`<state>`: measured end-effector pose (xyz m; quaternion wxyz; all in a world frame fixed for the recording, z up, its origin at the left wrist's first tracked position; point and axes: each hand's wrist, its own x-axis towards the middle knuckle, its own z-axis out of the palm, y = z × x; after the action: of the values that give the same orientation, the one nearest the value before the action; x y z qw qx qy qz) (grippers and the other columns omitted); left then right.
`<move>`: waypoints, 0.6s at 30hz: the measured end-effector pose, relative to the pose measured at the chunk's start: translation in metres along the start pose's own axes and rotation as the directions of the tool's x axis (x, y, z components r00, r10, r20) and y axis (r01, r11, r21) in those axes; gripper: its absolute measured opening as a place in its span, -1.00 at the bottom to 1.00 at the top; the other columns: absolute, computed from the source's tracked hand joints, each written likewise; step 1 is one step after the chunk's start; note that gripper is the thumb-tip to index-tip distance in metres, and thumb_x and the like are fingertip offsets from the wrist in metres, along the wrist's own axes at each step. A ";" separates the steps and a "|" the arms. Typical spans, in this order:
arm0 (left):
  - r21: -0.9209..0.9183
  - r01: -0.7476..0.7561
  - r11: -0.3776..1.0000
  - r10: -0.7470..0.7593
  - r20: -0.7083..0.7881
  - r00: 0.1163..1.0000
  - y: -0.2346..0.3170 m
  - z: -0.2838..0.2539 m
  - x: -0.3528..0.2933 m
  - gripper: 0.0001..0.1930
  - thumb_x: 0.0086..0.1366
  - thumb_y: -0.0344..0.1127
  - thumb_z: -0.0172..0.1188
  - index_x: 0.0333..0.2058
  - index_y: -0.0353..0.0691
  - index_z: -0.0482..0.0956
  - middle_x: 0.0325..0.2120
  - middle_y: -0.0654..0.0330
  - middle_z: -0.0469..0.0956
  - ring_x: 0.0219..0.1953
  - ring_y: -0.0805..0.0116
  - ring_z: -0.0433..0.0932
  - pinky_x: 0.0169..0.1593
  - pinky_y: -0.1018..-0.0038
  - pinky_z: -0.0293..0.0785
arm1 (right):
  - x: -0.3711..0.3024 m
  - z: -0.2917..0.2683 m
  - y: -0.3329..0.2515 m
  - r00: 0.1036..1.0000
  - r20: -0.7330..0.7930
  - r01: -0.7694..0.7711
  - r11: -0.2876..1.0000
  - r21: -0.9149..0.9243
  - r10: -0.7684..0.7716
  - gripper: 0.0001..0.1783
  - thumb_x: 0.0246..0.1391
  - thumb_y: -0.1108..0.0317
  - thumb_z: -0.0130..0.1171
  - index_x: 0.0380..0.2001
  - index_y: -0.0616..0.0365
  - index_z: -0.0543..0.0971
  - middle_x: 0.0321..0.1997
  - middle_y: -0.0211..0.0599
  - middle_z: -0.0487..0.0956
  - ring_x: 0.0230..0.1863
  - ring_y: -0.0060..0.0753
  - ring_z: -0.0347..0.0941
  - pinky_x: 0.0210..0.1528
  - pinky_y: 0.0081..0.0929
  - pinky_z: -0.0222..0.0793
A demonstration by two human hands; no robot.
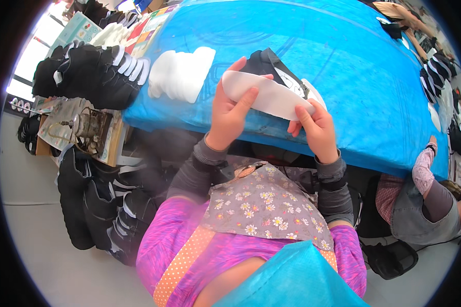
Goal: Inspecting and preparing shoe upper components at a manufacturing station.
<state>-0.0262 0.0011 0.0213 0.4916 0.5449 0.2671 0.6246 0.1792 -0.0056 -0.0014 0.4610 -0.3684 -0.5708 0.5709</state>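
Note:
Both my hands hold a white, insole-shaped flat piece (267, 95) above the near part of the blue-covered table (363, 102). My left hand (229, 115) grips its left end, with the thumb on top and the fingers behind. At the right end, my right hand (318, 128) pinches it between thumb and fingers. Just beyond it lies a black shoe upper (261, 62) with a white patterned part, partly hidden by the white piece and my left fingers. To the left, a stack of white insole-shaped pieces (181, 74) rests on the table.
A pile of black shoe uppers with white stripes (92, 71) stands at the table's left edge. Below it is a metal machine (89, 130), with more black uppers (105, 204) hanging lower down. At the right, a co-worker's hand (431, 145) touches the table edge; more uppers (435, 74) lie beyond.

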 end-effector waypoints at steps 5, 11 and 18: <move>0.525 -0.340 0.780 0.375 0.044 0.926 -0.028 0.009 0.002 -0.50 0.21 -0.61 -0.01 0.16 -0.25 0.29 0.04 -0.05 0.45 -0.04 0.10 0.53 -0.03 0.40 0.47 | -0.006 0.020 0.000 0.986 -0.100 0.094 0.946 -0.310 -0.131 -0.40 0.16 -0.11 0.07 -0.14 0.33 0.41 -0.54 -0.36 0.49 -0.54 -0.65 0.37 -0.48 -0.69 0.26; 0.808 -0.491 0.324 0.484 0.305 0.820 -0.030 0.032 0.001 -0.48 0.01 -0.58 0.10 0.00 -0.04 0.54 -0.02 0.05 0.46 -0.05 0.06 0.50 -0.08 0.29 0.51 | -0.002 0.024 -0.007 0.976 -0.150 0.076 0.891 -0.448 -0.159 -0.32 -0.04 -0.19 0.23 -0.32 0.35 0.42 -0.51 -0.09 0.53 -0.48 -0.27 0.48 -0.42 -0.38 0.35; 0.788 -0.534 0.307 0.432 0.384 0.816 -0.028 0.037 -0.002 -0.56 0.06 -0.56 0.09 -0.03 -0.12 0.56 -0.02 0.02 0.48 -0.05 0.03 0.51 -0.06 0.30 0.50 | -0.005 0.012 0.004 0.983 -0.180 -0.090 0.928 -0.362 0.025 -0.34 0.03 -0.18 0.16 -0.30 0.35 0.41 -0.44 -0.04 0.53 -0.42 -0.25 0.47 -0.36 -0.33 0.36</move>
<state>0.0173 0.0025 0.0057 -0.0530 0.8001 0.3442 0.4883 0.1693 -0.0138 -0.0045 0.4142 -0.5129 -0.6149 0.4329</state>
